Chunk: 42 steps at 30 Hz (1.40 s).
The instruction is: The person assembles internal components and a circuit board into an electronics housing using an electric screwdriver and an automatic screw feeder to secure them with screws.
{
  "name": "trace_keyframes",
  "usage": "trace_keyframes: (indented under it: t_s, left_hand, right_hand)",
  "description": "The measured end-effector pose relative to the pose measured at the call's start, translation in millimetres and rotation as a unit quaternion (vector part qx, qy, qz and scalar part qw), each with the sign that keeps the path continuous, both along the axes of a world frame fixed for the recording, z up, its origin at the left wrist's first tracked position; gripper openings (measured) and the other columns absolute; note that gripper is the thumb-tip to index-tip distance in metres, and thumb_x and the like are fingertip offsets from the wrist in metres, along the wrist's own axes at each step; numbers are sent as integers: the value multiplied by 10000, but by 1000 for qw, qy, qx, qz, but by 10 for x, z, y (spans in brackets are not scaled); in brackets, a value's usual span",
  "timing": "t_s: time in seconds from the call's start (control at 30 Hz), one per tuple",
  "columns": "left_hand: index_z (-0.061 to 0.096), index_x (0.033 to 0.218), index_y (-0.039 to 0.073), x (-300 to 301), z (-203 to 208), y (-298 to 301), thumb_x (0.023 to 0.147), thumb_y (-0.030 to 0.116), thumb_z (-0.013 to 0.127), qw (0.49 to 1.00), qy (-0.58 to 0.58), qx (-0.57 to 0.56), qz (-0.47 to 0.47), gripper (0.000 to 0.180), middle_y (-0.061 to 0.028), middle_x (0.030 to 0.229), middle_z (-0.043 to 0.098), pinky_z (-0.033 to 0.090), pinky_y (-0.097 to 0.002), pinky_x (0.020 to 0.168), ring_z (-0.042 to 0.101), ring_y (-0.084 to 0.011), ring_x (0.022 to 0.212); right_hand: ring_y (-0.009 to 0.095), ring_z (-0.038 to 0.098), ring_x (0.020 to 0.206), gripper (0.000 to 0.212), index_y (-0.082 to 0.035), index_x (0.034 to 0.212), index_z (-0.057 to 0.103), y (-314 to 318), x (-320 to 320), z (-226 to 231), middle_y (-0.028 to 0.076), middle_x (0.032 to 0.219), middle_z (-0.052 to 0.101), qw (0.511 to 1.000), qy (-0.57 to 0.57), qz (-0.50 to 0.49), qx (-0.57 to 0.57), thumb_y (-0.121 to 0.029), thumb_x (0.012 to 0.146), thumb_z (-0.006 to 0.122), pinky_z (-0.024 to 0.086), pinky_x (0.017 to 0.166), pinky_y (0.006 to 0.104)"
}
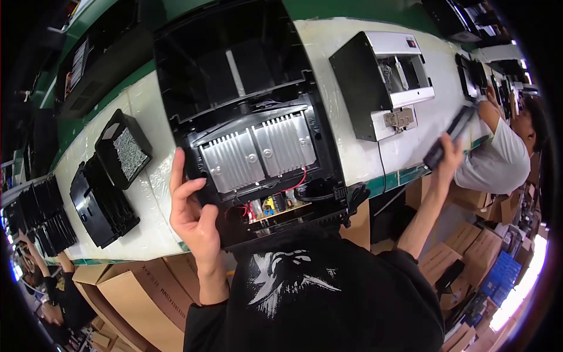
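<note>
In front of me an opened black plastic housing (328, 158) lies on the table. Two ribbed silver metal plates (258, 151) sit side by side inside it, with a small circuit board (275, 210) and red wires nearer to me. My left hand (196, 217) is at the housing's left edge, fingers apart and stretched out, holding nothing. Off to the right, my right hand (450, 154) is closed around a long black object (435, 155); motion blurs it, so its kind does not show.
A black bin of screws (129, 149) stands left, beside stacked black plastic parts (99, 202). A silver and black metal box (381, 82) stands to the right. A co-worker (495, 149) is at the table's far right. Cardboard boxes (146, 293) lie below the table edge.
</note>
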<state>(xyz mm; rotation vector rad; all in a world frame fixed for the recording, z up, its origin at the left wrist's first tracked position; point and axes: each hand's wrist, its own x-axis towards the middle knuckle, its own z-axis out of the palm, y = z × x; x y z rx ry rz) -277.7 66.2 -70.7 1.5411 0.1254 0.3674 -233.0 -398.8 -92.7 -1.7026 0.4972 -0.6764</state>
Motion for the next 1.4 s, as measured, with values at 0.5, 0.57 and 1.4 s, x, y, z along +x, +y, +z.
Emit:
trace_keyframes:
  t_s: [0.5, 0.57, 1.4]
  left_hand:
    - [434, 748, 63, 299, -79, -274, 571, -147, 403, 997, -53, 53, 36, 276, -186, 1275, 536, 141, -469, 1125, 254, -369, 1383]
    - [429, 766, 64, 268, -82, -248, 550, -142, 405, 996, -51, 71, 27, 299, -195, 1294, 526, 128, -467, 1127, 251, -367, 1385]
    - [511, 703, 62, 281, -105, -247, 652, -141, 438, 997, -66, 22, 30, 221, -115, 1084, 620, 192, -452, 1094, 293, -362, 1361]
  right_hand:
    - [167, 480, 565, 615, 7, 785, 570, 664, -243, 1572, 72, 673, 518, 886, -417, 159, -129, -601, 843, 503, 362, 526, 287]
    - [185, 503, 581, 812, 22, 879, 548, 705, -177, 1461, 98, 627, 490, 881, -423, 185, -101, -770, 789, 393, 404, 573, 264]
    - [205, 545, 492, 244, -24, 1052, 405, 1201, 1029, 1403, 150, 718, 569, 928, -227, 290, -54, -220, 931, 485, 465, 443, 291]
